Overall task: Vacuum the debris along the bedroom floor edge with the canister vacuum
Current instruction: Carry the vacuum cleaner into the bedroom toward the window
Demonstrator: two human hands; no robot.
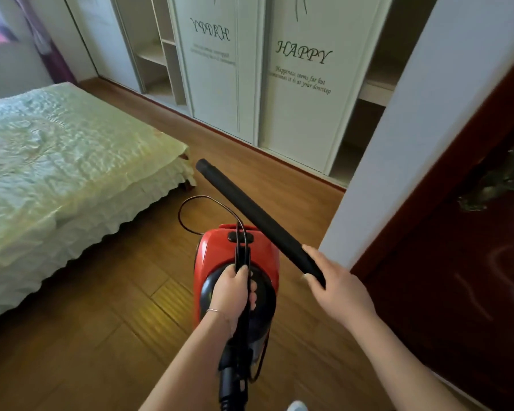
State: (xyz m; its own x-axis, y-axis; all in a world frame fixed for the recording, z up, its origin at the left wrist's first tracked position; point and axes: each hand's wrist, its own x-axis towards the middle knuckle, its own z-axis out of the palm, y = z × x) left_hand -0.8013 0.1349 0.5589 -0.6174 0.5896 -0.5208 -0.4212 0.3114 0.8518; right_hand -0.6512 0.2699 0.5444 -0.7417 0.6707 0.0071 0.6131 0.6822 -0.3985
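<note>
My left hand (235,289) grips red vacuum (235,256) handle w/ cord (208,203), right hand (336,283) clamps black tube (250,212); bed (57,158) left, wardrobe (294,99) ahead, wood floor (101,336) below

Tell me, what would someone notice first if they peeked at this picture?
Probably the bright red canister vacuum in the middle, carried above the wooden floor by the left hand. Next, the long black tube held in the right hand, pointing up toward the corner of the bed on the left. Behind, white wardrobe doors say HAPPY.
</note>
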